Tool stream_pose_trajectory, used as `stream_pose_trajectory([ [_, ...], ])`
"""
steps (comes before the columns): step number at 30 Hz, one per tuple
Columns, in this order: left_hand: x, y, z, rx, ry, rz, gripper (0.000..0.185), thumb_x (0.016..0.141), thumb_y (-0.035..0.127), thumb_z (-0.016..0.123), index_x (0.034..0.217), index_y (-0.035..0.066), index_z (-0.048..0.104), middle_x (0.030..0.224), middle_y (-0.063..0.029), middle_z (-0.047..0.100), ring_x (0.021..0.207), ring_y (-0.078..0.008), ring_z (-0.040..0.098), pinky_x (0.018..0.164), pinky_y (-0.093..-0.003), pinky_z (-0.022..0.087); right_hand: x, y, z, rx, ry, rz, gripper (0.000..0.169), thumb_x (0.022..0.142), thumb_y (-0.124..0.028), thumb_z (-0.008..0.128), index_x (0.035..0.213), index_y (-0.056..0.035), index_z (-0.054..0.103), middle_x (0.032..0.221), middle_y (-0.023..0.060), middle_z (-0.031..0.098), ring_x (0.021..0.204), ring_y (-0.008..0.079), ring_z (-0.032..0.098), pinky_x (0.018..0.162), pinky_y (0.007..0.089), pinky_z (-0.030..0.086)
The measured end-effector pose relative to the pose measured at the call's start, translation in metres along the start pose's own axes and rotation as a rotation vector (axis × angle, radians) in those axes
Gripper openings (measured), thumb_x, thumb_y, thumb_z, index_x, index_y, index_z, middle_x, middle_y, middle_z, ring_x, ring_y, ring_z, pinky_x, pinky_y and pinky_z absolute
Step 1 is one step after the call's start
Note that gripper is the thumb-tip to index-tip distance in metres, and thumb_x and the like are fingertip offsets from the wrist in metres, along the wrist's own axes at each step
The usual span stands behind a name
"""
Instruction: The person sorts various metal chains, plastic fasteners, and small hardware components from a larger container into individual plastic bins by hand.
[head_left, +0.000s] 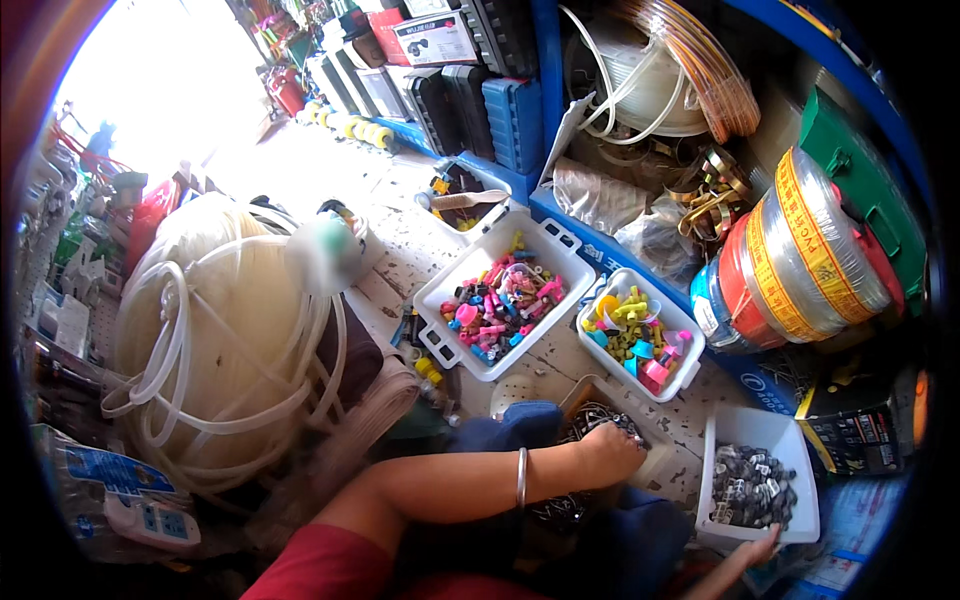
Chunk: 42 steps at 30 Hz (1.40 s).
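Note:
My left hand (613, 454), its arm stretched across my lap with a silvery bangle at the wrist, is curled down over small metal clamps (589, 422) in a container (581, 388) between my knees. Its fingertips are hidden, so whether it grasps any clamps is unclear. At lower right, my right hand (757, 553) grips the near rim of a white plastic bin (808, 480), thumb at the edge. Grey and black small fittings (752, 487) partly fill that bin. More dark metal pieces (562, 510) show below my left forearm.
Ahead stand white bins of coloured plastic fittings (499, 307) and yellow fittings (637, 322). A big coil of translucent hose (225, 337) is at left. Rolls of clear hose (802, 255) and a blue shelf edge (600, 251) bound the right. Tool cases (514, 124) stand farther off.

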<state>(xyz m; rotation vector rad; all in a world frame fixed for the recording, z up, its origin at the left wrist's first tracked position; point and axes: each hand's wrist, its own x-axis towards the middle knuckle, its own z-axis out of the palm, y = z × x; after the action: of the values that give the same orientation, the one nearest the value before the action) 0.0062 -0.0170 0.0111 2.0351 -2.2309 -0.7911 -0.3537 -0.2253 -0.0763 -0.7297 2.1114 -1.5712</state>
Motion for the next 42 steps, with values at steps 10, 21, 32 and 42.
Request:
stream_pose_trajectory([
  [10,0.01,0.003,0.003,0.044,0.069,0.022,0.017,0.081,0.014,0.054,0.093,0.005,0.061,0.091,-0.0108,0.066,0.084,-0.0247,0.066,0.07,-0.0363,0.052,0.034,0.001,-0.021,0.004,-0.261,-0.258,0.041,0.073,-0.006,0.062,0.112,0.0072,0.054,0.103,0.0175,0.06,0.084,0.0258,0.058,0.073,0.0381,0.049],
  [21,0.01,-0.007,-0.001,0.059,0.034,0.028,0.024,0.082,0.026,0.058,0.096,0.006,0.056,0.089,-0.0126,0.065,0.087,-0.0286,0.063,0.073,-0.0406,0.05,-0.049,-0.058,-0.018,0.034,-0.551,-0.564,0.018,0.069,0.002,0.057,0.087,0.0041,0.056,0.08,0.0069,0.06,0.07,0.0138,0.053,0.064,0.0299,0.044],
  [32,0.011,-0.006,-0.002,0.062,-0.07,-0.007,0.029,0.084,0.029,0.056,0.099,0.005,0.054,0.091,-0.0147,0.064,0.089,-0.0304,0.062,0.075,-0.0416,0.05,-0.064,-0.06,-0.024,-0.356,-0.326,-1.039,0.009,0.066,-0.002,0.057,0.075,-0.0007,0.054,0.06,0.0168,0.053,0.051,0.0319,0.051,0.051,0.0381,0.04],
  [42,0.015,-0.006,-0.001,0.065,0.038,0.053,0.021,0.083,0.021,0.055,0.096,0.005,0.058,0.086,-0.0134,0.065,0.08,-0.0282,0.066,0.068,-0.0401,0.052,-0.045,-0.063,-0.046,-0.426,-0.263,-1.265,0.014,0.065,0.0,0.058,0.064,-0.0023,0.044,0.057,0.0146,0.048,0.051,0.0345,0.05,0.045,0.0409,0.037],
])
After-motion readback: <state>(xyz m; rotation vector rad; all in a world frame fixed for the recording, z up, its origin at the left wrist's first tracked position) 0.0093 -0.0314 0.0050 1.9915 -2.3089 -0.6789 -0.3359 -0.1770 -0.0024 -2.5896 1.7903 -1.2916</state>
